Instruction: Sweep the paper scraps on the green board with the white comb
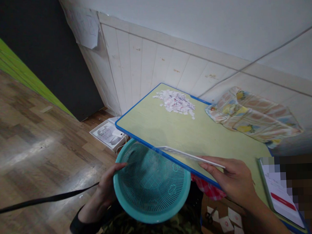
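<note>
A teal plastic strainer basket (152,179) is tilted below the table's near edge, its mouth facing me. My left hand (109,183) grips its left rim, thumb over the edge. In my right hand (228,176) is a thin white flat strip (193,153), pinched between thumb and fingers and seen almost edge-on, so its kind is unclear. The strip's far end lies at the table edge, just above the basket's rim. A heap of small white paper scraps (174,102) rests toward the back of the yellow-green table (146,126).
A patterned cloth (251,116) lies at the table's back right against the wall. On the right edge is a tablet-like screen (278,191), partly pixelated. Below are scissors (210,215) and paper squares (226,224). An open white box (109,134) stands on the floor.
</note>
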